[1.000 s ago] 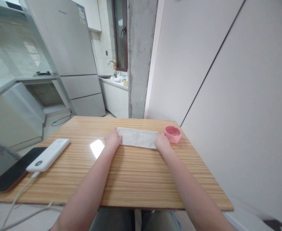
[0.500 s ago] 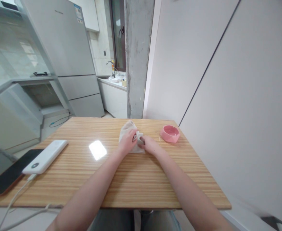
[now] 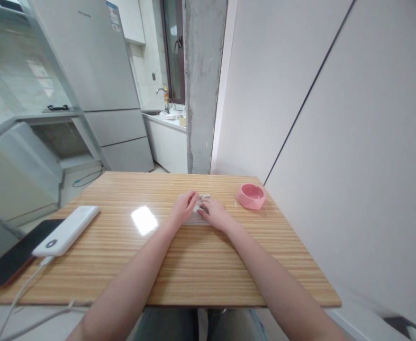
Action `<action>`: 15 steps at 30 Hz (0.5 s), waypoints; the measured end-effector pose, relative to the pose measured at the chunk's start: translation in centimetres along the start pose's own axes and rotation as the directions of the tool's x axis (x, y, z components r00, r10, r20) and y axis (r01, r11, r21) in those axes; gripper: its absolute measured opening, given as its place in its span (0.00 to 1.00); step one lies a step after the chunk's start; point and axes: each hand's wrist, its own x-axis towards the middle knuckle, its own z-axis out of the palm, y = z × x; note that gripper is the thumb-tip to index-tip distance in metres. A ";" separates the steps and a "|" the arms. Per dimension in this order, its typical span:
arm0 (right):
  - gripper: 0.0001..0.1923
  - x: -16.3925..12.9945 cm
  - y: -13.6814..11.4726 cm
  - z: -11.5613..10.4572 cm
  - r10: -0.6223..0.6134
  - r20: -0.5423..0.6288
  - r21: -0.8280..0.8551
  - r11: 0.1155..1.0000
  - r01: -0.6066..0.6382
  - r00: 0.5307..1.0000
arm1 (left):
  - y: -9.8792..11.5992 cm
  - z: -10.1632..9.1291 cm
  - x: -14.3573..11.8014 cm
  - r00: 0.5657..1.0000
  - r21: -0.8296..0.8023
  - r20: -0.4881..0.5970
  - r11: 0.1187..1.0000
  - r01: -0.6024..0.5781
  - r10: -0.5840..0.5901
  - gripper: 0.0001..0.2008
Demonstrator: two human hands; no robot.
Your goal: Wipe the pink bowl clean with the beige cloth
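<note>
A second ago the white cloth [image 3: 198,214] lay stretched out long between our two hands; since then we have brought them together and the cloth is now a small folded pad, pressed flat where half a second ago one flap stood up. Our left hand [image 3: 185,208] lies palm down on its left part, fingers extended and flat, not curled round anything. Our right hand [image 3: 213,212] rests on its right part in the same way, fingers spread forward, pressing rather than pinching. The fingertips of the two hands almost meet over the far edge of the cloth, of which only a thin strip shows between and beneath them.

The cloth sits on the wooden table [image 3: 194,265], toward its far side and about midway across. To the right, near but apart from our right hand, stands a pink ashtray [image 3: 251,196]. Well to the left lies a white power bank [image 3: 67,230] with a cable [image 3: 23,293] running off the near edge, and just beside it a dark phone [image 3: 12,255] at the table's left edge.
</note>
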 end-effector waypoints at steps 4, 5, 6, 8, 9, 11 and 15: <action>0.21 -1.9 -1.2 -1.1 0.229 0.030 -0.173 0.960 -0.220 0.973 | -1.0 -0.3 0.1 1.000 0.107 0.017 0.994 -0.001 -0.001 0.15; 0.20 -2.9 -0.9 -1.6 0.263 0.039 -0.198 0.948 -0.250 0.964 | -1.2 -0.1 0.1 0.999 0.108 0.035 0.994 -0.005 0.001 0.15; 0.20 -4.0 -0.4 -2.2 0.291 0.036 -0.206 0.938 -0.278 0.956 | -1.3 0.1 0.0 0.999 0.101 0.054 0.995 -0.009 0.004 0.14; 0.22 -6.8 1.7 -3.5 0.355 0.059 -0.198 0.920 -0.337 0.933 | -1.4 0.7 -0.1 0.995 0.080 0.099 0.997 -0.019 0.011 0.14; 0.24 -8.3 3.1 -4.2 0.408 0.059 -0.213 0.897 -0.388 0.911 | -1.4 1.1 -0.2 0.992 0.072 0.124 0.997 -0.025 0.016 0.14; 0.24 -11.3 6.3 -5.7 0.546 0.043 -0.256 0.815 -0.520 0.836 | -1.4 1.7 -0.2 0.986 0.061 0.166 0.997 -0.036 0.026 0.14; 0.25 -14.7 10.9 -7.6 0.675 -0.059 -0.276 0.697 -0.662 0.735 | -1.4 2.5 -0.2 0.980 0.078 0.200 0.996 -0.041 0.024 0.13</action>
